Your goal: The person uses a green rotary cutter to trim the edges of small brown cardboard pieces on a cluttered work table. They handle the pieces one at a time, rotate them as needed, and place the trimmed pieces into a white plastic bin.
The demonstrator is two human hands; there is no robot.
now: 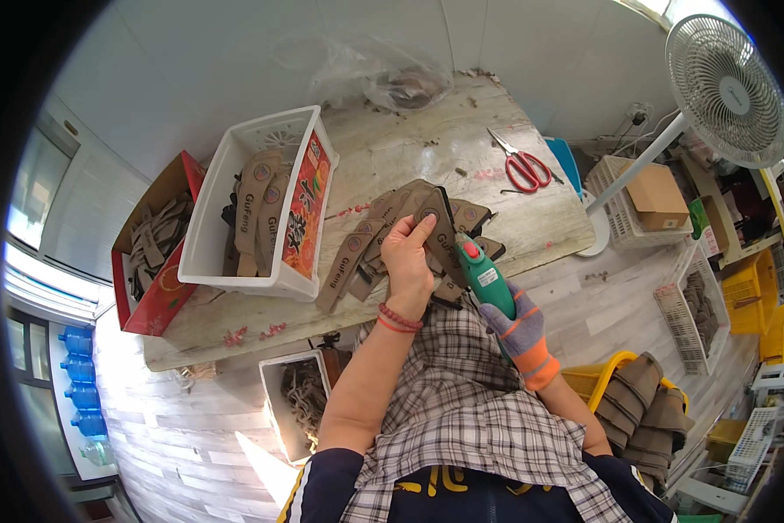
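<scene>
My bare left hand (pixel 409 263), with red beaded bands at the wrist, pinches a brown printed fabric strap (pixel 443 228) near the table's front edge. My right hand (pixel 524 329), in a grey and orange glove, is wrapped round a green handheld electric cutter (pixel 489 281) with a red button. The cutter's tip is at the strap's dark right edge; whether it touches cannot be made out. More brown straps (pixel 352 258) lie in an overlapping heap under and left of the held one.
Red-handled scissors (pixel 528 169) lie on the table's right side. A white plastic bin (pixel 214 235) with straps and a red box (pixel 141 307) stand left. A clear bag (pixel 383 74) lies at the back. Right are a fan (pixel 729 94) and a yellow basket (pixel 586 380); below the table, a bin (pixel 279 383).
</scene>
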